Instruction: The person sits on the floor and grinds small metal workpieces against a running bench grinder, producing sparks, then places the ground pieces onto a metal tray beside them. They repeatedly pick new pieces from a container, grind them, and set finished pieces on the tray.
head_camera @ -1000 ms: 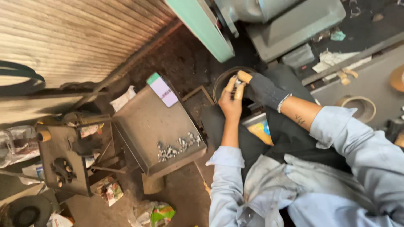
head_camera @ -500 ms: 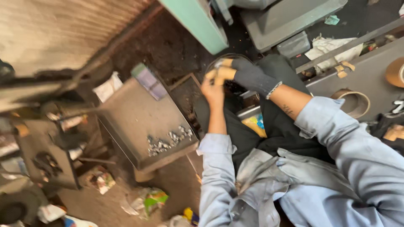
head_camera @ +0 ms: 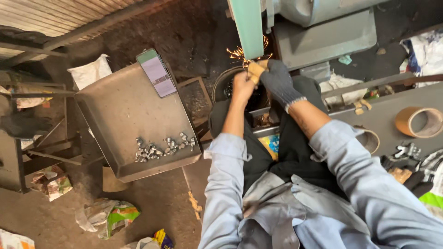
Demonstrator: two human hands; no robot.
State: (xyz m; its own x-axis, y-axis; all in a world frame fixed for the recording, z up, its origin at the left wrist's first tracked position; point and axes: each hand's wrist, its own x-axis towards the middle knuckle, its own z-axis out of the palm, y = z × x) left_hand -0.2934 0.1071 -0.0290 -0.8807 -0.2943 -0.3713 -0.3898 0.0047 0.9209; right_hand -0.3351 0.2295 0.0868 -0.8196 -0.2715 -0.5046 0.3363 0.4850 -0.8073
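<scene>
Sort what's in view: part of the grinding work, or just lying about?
In use: left hand, gloved right hand, small workpiece held between them, green machine guard, sparks, tray of small metal parts.

Lying about: phone, tape rolls, crumpled wrappers.

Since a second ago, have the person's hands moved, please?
Yes: both the left hand and gloved right hand moved up to the green machine, where sparks fly.

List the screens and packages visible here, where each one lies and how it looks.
Phone: on the far edge of the grey metal tray, lit screen, green band at top, pale below.
Crumpled wrapper: on the floor below the tray, green and white.
Crumpled packet: on the floor, left of the tray, mixed colours.
White sack: beyond the tray's left corner.
</scene>
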